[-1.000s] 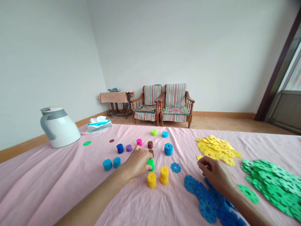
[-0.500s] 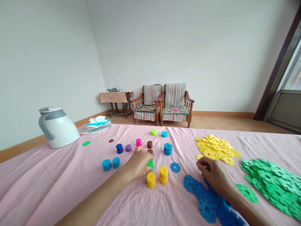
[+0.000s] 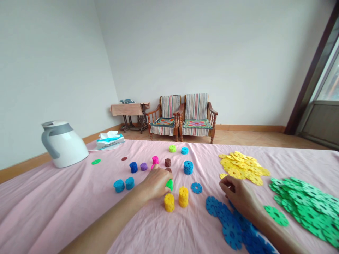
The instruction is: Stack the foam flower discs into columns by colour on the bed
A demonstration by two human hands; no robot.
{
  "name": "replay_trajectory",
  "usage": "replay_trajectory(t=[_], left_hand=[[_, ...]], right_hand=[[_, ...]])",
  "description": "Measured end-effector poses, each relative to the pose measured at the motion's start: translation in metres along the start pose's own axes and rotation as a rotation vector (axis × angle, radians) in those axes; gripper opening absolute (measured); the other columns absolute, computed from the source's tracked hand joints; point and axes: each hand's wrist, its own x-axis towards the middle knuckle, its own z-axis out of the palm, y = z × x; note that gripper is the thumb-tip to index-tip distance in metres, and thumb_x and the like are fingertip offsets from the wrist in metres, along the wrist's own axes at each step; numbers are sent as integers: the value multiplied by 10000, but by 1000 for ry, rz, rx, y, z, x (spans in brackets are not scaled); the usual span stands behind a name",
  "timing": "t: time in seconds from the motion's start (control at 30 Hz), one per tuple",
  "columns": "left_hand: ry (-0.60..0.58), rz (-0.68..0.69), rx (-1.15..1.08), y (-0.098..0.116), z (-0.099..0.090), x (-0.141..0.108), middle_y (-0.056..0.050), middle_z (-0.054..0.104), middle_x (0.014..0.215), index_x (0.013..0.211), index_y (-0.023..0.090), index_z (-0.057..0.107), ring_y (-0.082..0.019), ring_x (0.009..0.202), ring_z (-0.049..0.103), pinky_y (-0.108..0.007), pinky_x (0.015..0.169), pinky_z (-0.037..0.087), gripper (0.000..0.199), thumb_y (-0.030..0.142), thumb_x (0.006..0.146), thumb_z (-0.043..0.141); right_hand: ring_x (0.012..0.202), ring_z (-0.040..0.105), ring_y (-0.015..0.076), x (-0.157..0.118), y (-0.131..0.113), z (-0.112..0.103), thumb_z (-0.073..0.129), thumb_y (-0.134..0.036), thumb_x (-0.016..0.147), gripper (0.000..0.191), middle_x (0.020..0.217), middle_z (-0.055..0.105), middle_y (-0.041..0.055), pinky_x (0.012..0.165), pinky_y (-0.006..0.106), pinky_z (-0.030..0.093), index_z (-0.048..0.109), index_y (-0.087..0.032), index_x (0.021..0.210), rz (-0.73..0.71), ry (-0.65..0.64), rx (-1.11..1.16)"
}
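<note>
My left hand [image 3: 156,181] is closed round a short stack of bright green notched discs [image 3: 170,184] on the pink cloth; its fingers partly cover a brown stack [image 3: 168,170] and a pink one. Just in front of it stand two yellow stacks [image 3: 169,203]. My right hand [image 3: 237,188] hovers over spread blue flower-shaped discs [image 3: 231,231], fingers curled in, with no disc showing between them. A single blue disc [image 3: 196,188] lies flat between the two hands. Behind it rises a taller blue stack [image 3: 188,168].
Loose yellow discs [image 3: 239,164] and a heap of green discs [image 3: 307,203] lie at the right. Small blue and purple stacks [image 3: 143,166] stand left of centre. A white jug [image 3: 69,148] and a tissue pack [image 3: 110,140] occupy the far left of the cloth.
Both hands keep nearly the same pose and place over the cloth. The whole view has shifted very slightly; no disc or stack has visibly moved.
</note>
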Motion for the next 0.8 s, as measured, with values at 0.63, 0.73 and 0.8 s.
replay_trajectory(t=[0.63,0.73,0.8], left_hand=[[111,392,-183,115,51,-28,16,654,630,645,157,581,-128,558,599,-212,500,376,173,253,734,694],[152,420,-182,116,61,-23,20,634,582,625,154,578,-121,515,580,-212,481,374,178,237,716,706],[191,454,-180,116,64,-23,25,621,559,613,159,572,-119,493,567,-216,466,365,187,241,708,711]], right_hand=[[742,522,162,-26,-45,-8,561,-154,611,94,732,596,9,686,270,386,541,-200,691,-120,-262,-24],[636,507,136,-17,-43,-8,556,-200,656,27,621,582,-8,612,251,378,563,-195,630,-65,-314,127],[583,491,125,-8,-42,-5,563,-256,675,83,584,569,-12,553,243,359,575,-189,628,-24,-306,224]])
